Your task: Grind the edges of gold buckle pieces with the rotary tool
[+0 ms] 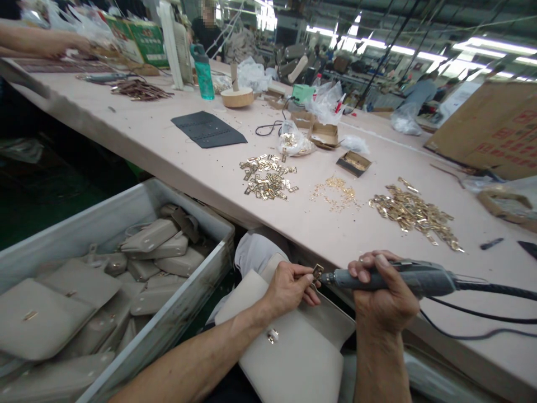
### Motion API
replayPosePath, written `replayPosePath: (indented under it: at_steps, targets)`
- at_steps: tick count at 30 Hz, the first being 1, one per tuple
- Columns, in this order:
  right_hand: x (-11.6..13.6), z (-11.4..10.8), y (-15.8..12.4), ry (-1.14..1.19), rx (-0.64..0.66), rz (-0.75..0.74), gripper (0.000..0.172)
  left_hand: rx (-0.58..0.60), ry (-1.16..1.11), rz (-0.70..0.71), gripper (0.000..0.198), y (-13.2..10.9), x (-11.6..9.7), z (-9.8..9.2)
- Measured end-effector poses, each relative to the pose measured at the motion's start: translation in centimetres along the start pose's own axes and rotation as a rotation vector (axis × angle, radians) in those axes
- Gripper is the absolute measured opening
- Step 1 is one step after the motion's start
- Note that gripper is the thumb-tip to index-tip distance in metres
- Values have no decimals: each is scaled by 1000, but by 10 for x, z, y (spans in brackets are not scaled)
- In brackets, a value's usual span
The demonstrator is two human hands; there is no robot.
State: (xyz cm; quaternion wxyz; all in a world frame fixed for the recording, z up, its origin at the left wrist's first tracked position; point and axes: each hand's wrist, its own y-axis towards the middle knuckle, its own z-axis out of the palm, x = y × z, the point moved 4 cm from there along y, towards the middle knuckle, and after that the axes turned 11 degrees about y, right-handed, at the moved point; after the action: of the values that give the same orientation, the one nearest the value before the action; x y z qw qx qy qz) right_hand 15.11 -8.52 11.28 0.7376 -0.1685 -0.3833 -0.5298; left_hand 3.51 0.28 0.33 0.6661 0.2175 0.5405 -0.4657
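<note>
My right hand [384, 291] is wrapped round a grey electric screwdriver [411, 277], its cable running off to the right. The tip points left and meets a small gold metal plate [318, 272]. Thumb and fingers of my left hand [291, 286] pinch this plate; whether it sits on the bag's flap edge, I cannot tell. A beige bag [293, 352] lies across my lap beneath both hands, with a shiny metal clasp [272, 336] on its face.
A grey bin [163, 313] of beige bags stands left. On the table [201, 184] lie gold plates [268, 178], tiny screws [335, 193] and long gold fittings [413, 212]. A bottle [203, 73] and cardboard box [490, 129] stand farther back. Another person's arm [42, 42] reaches in top left.
</note>
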Motion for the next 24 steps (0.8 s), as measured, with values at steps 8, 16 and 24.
replayPosePath:
  at_steps: [8, 16, 24]
  targets:
    - [-2, -4, 2, 64, -39, 21, 20, -38, -107, 0, 52, 2, 1, -4]
    - [-6, -25, 0, 180, -193, 0, 22, -118, -177, -28, 50, 4, 6, -4]
    - [-6, -40, -8, 203, -247, -36, 20, -127, -170, -32, 48, 2, 3, -2]
